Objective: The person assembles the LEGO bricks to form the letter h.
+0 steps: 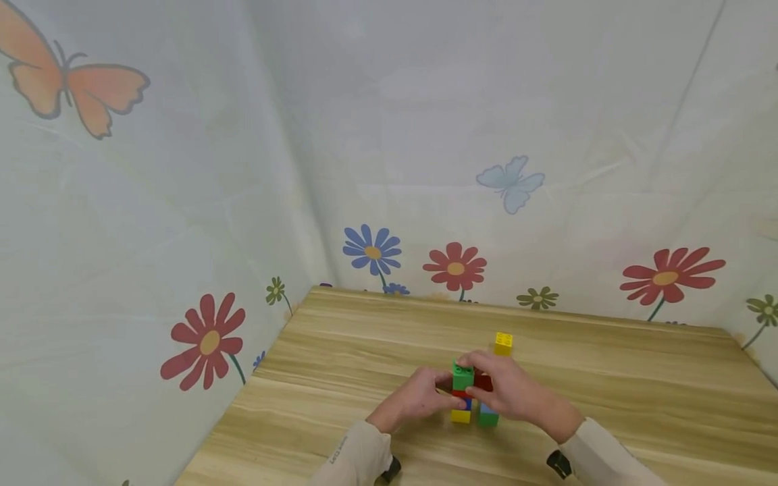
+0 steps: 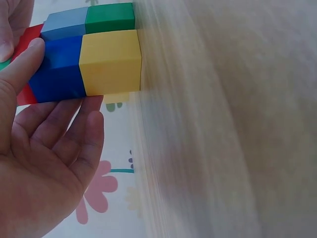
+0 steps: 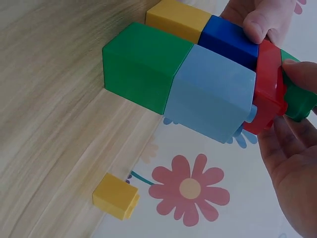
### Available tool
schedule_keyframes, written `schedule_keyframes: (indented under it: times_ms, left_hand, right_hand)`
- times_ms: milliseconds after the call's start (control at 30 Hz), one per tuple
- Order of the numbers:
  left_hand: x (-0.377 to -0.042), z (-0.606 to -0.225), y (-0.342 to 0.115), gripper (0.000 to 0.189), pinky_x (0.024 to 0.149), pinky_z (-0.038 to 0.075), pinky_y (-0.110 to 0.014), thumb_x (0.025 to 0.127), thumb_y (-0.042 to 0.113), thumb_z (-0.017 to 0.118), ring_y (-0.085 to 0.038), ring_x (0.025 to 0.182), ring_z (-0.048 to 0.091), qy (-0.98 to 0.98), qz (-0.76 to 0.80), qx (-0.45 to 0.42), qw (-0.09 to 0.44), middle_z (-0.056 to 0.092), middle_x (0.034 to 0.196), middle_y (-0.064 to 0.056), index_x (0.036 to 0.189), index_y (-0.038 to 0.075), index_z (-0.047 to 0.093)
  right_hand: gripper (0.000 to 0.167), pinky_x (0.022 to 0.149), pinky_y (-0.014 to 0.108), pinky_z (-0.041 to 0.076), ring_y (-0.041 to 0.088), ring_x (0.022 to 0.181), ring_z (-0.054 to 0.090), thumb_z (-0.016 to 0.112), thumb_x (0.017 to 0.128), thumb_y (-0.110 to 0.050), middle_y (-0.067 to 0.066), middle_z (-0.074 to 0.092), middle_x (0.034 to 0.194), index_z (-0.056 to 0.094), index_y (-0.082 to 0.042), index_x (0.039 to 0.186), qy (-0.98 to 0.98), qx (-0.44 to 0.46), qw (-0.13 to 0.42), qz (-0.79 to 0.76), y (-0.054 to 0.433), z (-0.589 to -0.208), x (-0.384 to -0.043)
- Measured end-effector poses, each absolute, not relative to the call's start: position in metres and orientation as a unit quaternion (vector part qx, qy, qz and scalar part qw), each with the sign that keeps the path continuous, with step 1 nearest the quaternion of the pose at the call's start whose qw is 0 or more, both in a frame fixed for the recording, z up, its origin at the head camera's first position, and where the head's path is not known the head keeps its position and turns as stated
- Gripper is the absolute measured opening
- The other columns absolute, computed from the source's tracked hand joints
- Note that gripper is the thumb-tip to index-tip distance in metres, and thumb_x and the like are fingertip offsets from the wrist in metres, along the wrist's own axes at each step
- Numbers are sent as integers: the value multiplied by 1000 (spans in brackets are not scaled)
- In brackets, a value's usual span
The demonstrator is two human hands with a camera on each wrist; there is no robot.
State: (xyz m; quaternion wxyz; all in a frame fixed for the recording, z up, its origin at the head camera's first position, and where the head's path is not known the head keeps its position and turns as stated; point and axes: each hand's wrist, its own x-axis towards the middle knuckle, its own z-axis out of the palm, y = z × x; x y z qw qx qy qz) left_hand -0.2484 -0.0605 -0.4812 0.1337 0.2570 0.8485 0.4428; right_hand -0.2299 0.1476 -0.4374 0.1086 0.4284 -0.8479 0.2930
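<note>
Two short columns of toy building blocks stand side by side on the table. One has a yellow block (image 2: 111, 62) below a blue block (image 2: 58, 69); the other has a green block (image 3: 143, 64) below a light blue block (image 3: 210, 89). Across both tops lies a red block (image 3: 269, 74), and on its left part sits another green block (image 1: 463, 378). With thumb and fingers on opposite sides, my left hand (image 1: 419, 395) holds the stack around the blue and red blocks. My right hand (image 1: 510, 390) pinches the top green block, partly hiding the red one.
A loose yellow block (image 1: 503, 343) stands on the wooden table (image 1: 365, 337) beyond the stack. Behind and to the left hangs a white curtain (image 1: 389, 148) printed with flowers and butterflies.
</note>
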Motion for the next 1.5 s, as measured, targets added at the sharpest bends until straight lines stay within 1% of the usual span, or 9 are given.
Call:
schedule_keyframes:
  times_ms: [467, 600, 733, 833, 933, 1067, 1267, 1433, 1500]
  left_hand:
    - [-251, -480, -61, 25, 81, 46, -21, 83, 31, 73, -1, 85, 58, 845, 447, 261, 135, 65, 92, 16, 105, 22, 69]
    - [-251, -479, -63, 24, 81, 46, -22, 83, 31, 73, -2, 85, 58, 842, 449, 262, 143, 64, 93, 16, 106, 22, 68]
    - [-251, -479, -64, 25, 82, 46, -22, 83, 29, 73, -2, 85, 58, 841, 448, 266, 147, 65, 93, 15, 106, 20, 69]
    - [-250, -478, -63, 26, 82, 46, -22, 83, 29, 74, 0, 86, 58, 845, 438, 268, 145, 65, 93, 16, 107, 19, 69]
    - [-250, -477, -63, 28, 83, 46, -22, 83, 30, 74, 0, 86, 58, 850, 431, 266, 143, 65, 93, 16, 107, 19, 69]
    - [-250, -478, -62, 28, 83, 46, -23, 83, 30, 74, 0, 87, 58, 850, 432, 265, 143, 65, 94, 16, 108, 20, 68]
    - [-250, -480, -61, 30, 85, 46, -24, 83, 31, 73, 0, 89, 58, 847, 439, 264, 141, 65, 95, 16, 110, 21, 68]
    - [-251, -480, -61, 31, 85, 46, -25, 82, 33, 74, -1, 87, 57, 855, 430, 254, 138, 64, 94, 16, 110, 20, 68]
    - [-251, -480, -61, 32, 84, 46, -24, 82, 34, 74, -1, 86, 57, 856, 430, 251, 138, 64, 94, 16, 110, 20, 68]
  right_hand:
    - [40, 87, 35, 50, 13, 101, 58, 75, 81, -12, -4, 58, 116, 54, -13, 116, -847, 433, 118, 284, 148, -439, -231]
    - [41, 86, 36, 50, 13, 101, 58, 74, 83, -11, -3, 58, 117, 54, -12, 119, -848, 423, 92, 306, 147, -438, -230]
    - [45, 84, 32, 51, 12, 98, 58, 73, 83, -9, -4, 57, 118, 53, -13, 123, -850, 407, 58, 330, 147, -438, -230]
    - [46, 82, 27, 51, 11, 94, 58, 73, 83, -8, -4, 57, 118, 52, -14, 124, -849, 401, 46, 339, 149, -438, -230]
    - [47, 80, 27, 51, 12, 92, 59, 73, 83, -9, -4, 57, 118, 53, -15, 125, -847, 398, 43, 351, 151, -438, -229]
    - [44, 80, 31, 52, 13, 95, 58, 72, 84, -15, -4, 58, 118, 54, -16, 124, -839, 394, 48, 373, 155, -438, -229]
    - [33, 80, 38, 52, 23, 99, 60, 67, 89, -19, 2, 62, 116, 58, -11, 119, -823, 382, 67, 415, 168, -435, -232]
    - [28, 81, 37, 51, 22, 98, 59, 62, 93, -21, 4, 62, 115, 60, -8, 118, -848, 316, 80, 419, 184, -438, -244]
    - [28, 81, 38, 50, 23, 98, 59, 62, 93, -21, 5, 62, 114, 61, -8, 117, -862, 287, 96, 407, 190, -442, -252]
